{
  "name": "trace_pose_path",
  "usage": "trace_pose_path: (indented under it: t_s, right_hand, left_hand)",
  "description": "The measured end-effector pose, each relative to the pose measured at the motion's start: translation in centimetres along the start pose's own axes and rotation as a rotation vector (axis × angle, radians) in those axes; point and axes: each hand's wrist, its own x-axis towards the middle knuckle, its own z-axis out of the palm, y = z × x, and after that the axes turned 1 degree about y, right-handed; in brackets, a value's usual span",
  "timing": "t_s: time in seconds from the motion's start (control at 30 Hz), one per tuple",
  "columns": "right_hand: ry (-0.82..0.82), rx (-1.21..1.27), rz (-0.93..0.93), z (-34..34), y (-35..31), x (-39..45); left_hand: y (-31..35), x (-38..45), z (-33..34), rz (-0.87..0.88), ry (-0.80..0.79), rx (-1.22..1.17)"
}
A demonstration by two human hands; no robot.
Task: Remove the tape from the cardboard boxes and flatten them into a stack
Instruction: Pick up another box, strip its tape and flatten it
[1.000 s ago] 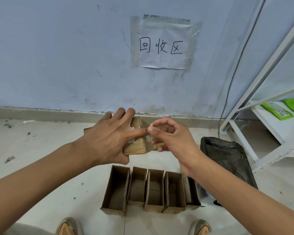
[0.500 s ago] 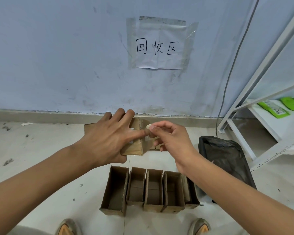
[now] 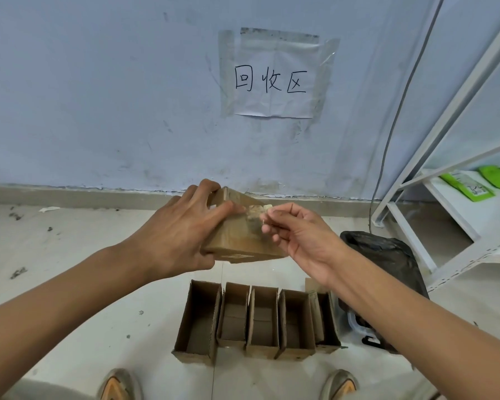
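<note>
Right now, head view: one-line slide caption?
Left hand holds a cardboard box while right hand pinches tape at its edge, above five open boxes.

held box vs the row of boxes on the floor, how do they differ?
The held box is up in the air, gripped by the left hand; the floor boxes stand in a row. The held box looks closed, with tape pinched by the right hand; the floor boxes gape open. All are brown cardboard.

Storage or recycling corner. Scuffed pale blue wall (image 3: 98, 96), white paper sign with handwritten words (image 3: 273, 82) taped on, dusty pale tiled floor (image 3: 70, 255), white metal rack (image 3: 445, 140), black plastic bag (image 3: 387, 255).
</note>
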Motion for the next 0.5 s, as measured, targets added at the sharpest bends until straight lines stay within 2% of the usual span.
trace_pose_path:
  t_s: [0.27,0.5]
  right_hand:
    - [-0.066,0.034,0.040,0.8,0.9,0.3]
    - [-0.062,-0.015,0.059,0.6,1.7,0.6]
  left_hand:
    - [1.1,0.5,1.6,-0.081,0.006,-0.279]
    - [2.3,1.2,3.3,-0.174,-0.054,-0.375]
